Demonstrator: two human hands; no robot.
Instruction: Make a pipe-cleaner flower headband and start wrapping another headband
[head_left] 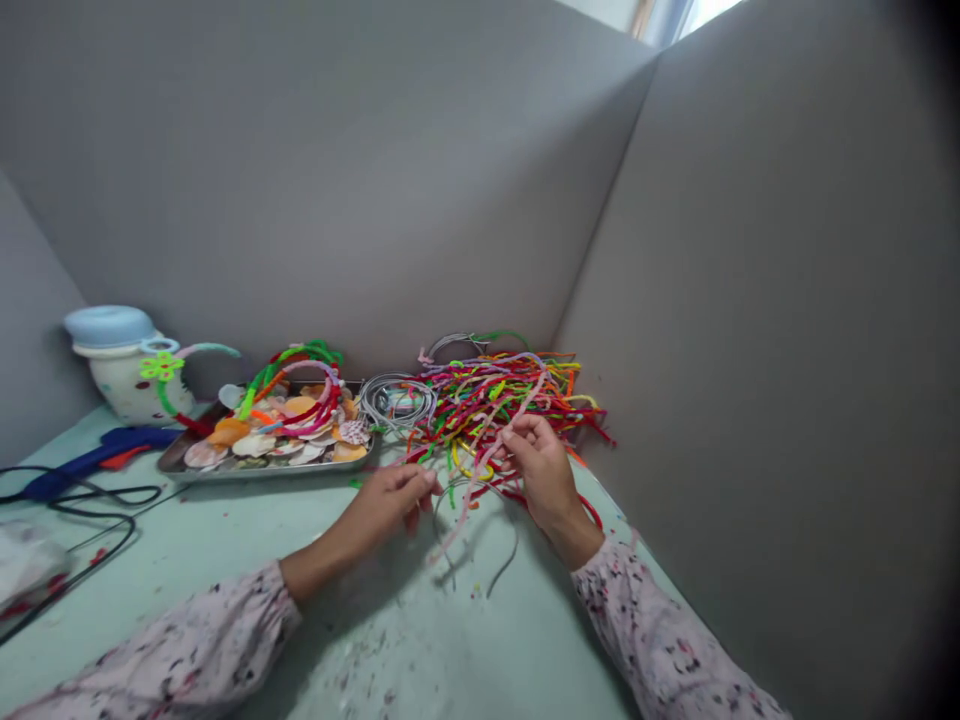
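A pale pink pipe cleaner (461,525) runs slantwise through the fingers of my right hand (544,470), which is closed on it at about its middle. Its lower end hangs over the table. My left hand (390,500) is to the left, fingers curled and tips close together; whether anything is between them I cannot make out. Just beside those fingertips is a thin grey wire hoop (517,540), its two ends toward me. Behind both hands lies a heap of multicoloured pipe cleaners (502,390).
A metal tray (277,472) holds shells and several wrapped hoops (330,385). Coiled grey wire hoops (397,400) lie beside it. At left are a white cup with a blue lid (112,330), a blue-handled tool (82,465) and black cable (112,540). Grey partitions (787,300) enclose the table.
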